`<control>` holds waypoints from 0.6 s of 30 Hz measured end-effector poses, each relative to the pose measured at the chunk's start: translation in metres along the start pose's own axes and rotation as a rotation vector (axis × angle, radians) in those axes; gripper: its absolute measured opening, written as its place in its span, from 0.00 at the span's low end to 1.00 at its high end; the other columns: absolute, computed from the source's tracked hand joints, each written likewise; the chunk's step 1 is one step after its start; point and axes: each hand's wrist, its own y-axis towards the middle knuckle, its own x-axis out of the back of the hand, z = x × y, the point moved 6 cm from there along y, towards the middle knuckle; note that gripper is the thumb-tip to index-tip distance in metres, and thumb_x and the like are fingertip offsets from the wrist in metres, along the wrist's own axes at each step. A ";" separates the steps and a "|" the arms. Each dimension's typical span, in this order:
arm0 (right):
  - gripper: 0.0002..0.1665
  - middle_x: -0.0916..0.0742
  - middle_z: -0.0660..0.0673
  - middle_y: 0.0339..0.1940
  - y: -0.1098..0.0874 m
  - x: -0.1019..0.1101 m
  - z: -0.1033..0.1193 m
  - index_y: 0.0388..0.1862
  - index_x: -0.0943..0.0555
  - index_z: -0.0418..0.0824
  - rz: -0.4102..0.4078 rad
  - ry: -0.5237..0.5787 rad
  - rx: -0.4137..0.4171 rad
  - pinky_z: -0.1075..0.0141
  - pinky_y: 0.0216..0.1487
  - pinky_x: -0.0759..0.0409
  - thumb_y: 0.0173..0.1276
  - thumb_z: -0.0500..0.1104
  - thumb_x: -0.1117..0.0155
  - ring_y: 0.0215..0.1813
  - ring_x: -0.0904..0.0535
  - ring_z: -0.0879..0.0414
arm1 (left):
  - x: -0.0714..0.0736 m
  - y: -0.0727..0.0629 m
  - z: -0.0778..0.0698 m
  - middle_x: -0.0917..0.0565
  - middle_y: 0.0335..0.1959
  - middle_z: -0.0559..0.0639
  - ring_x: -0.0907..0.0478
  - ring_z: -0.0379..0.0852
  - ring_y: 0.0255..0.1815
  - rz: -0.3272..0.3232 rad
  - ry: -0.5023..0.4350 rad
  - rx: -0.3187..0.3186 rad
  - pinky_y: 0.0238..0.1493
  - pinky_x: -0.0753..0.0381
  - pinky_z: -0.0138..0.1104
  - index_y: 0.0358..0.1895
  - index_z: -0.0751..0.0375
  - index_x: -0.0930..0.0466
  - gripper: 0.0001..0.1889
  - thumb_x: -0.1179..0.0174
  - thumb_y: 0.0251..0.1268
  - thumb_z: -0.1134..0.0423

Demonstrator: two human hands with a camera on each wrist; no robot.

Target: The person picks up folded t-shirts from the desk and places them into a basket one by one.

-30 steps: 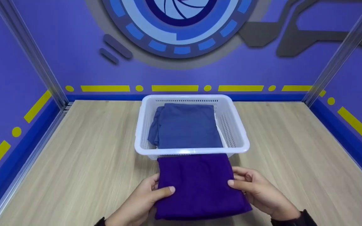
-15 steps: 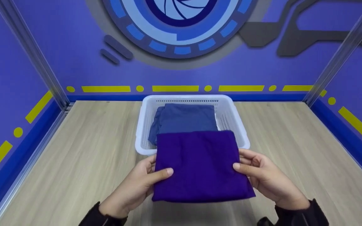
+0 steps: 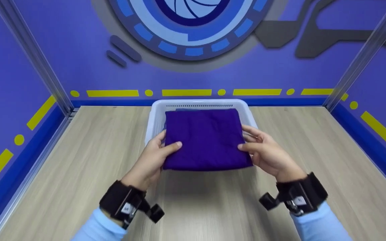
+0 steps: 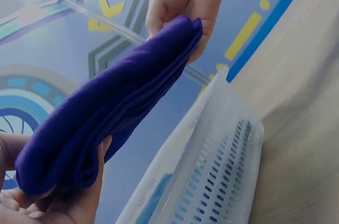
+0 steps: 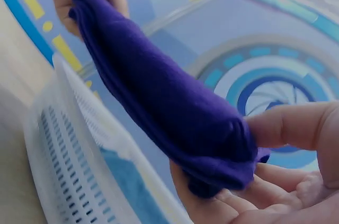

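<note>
A folded purple cloth is held flat between both hands, above the white basket. My left hand grips its left edge, thumb on top and fingers underneath. At the opposite edge, my right hand pinches it the same way. Both wrist views show the cloth's thick folded layers raised over the basket rim. Most of the basket's inside is hidden by the cloth in the head view. Through the basket's side in the right wrist view, a blue cloth shows inside.
The basket stands on a wood-grain table near the back wall. Blue-purple panels with yellow marks enclose the left, back and right sides. Metal posts rise at the rear corners.
Both hands have carried the folded purple cloth forward, from in front of the basket to over it. It now covers the blue folded cloth from view.
</note>
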 end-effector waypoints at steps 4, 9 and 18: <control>0.47 0.22 0.47 0.64 0.024 0.009 0.002 0.83 0.51 0.36 -0.061 0.004 -0.025 0.61 0.55 0.17 0.67 0.21 0.49 0.55 0.18 0.55 | 0.000 0.021 -0.001 0.24 0.66 0.65 0.18 0.54 0.56 -0.049 0.051 -0.010 0.56 0.17 0.42 0.78 0.63 0.43 0.31 0.47 0.75 0.73; 0.46 0.24 0.43 0.64 0.052 0.014 0.000 0.83 0.49 0.37 -0.133 -0.032 -0.020 0.63 0.53 0.17 0.67 0.20 0.51 0.52 0.19 0.55 | 0.005 0.045 -0.002 0.33 0.75 0.64 0.30 0.57 0.70 -0.077 0.145 -0.025 0.69 0.28 0.47 0.80 0.65 0.47 0.36 0.52 0.68 0.81; 0.48 0.23 0.36 0.66 0.081 0.021 -0.018 0.82 0.45 0.39 -0.233 -0.187 0.010 0.64 0.48 0.17 0.65 0.18 0.51 0.51 0.21 0.55 | 0.012 0.076 0.000 0.44 0.80 0.62 0.45 0.55 0.79 -0.080 0.404 0.007 0.75 0.38 0.45 0.82 0.62 0.54 0.45 0.54 0.59 0.83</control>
